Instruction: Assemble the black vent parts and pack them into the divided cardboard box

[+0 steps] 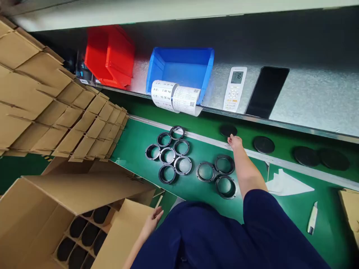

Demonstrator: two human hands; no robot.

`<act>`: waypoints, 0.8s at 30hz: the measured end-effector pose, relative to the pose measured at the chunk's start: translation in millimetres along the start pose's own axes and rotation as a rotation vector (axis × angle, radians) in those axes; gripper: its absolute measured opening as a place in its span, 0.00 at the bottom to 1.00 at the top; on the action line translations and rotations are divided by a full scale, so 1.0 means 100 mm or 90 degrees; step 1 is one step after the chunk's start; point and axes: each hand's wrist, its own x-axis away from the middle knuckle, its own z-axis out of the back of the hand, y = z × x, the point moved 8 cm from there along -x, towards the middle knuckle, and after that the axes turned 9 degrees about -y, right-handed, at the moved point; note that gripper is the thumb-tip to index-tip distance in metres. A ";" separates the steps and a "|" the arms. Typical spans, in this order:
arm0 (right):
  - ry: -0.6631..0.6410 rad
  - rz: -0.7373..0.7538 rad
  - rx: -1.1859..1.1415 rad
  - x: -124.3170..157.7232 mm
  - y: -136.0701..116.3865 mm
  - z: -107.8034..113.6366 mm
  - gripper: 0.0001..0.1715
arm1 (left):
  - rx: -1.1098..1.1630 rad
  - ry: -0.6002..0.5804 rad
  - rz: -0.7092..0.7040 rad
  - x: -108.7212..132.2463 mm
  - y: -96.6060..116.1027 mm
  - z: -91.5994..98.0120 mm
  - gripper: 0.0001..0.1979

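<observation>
Green-matted workbench point(331, 239) — galvanized steel shelf point(316, 101) above, dark backing panel point(224, 33) behind.

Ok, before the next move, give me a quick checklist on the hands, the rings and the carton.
Right hand on the black disc: cannot tell, it is right beside it, contact unclear.
Left hand empty: ok, nothing visible in it, near the cardboard flap.
Black rings flat on the green mat, not stacked: ok.
Carton cells filled: cannot tell, flaps hide part; black parts show in some.
White utility knife away from both hands: ok.
</observation>
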 end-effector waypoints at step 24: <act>-0.084 0.586 0.516 2.95 -0.31 -1.21 0.39 | 0.876 -0.596 -0.207 0.04 3.29 -0.18 0.36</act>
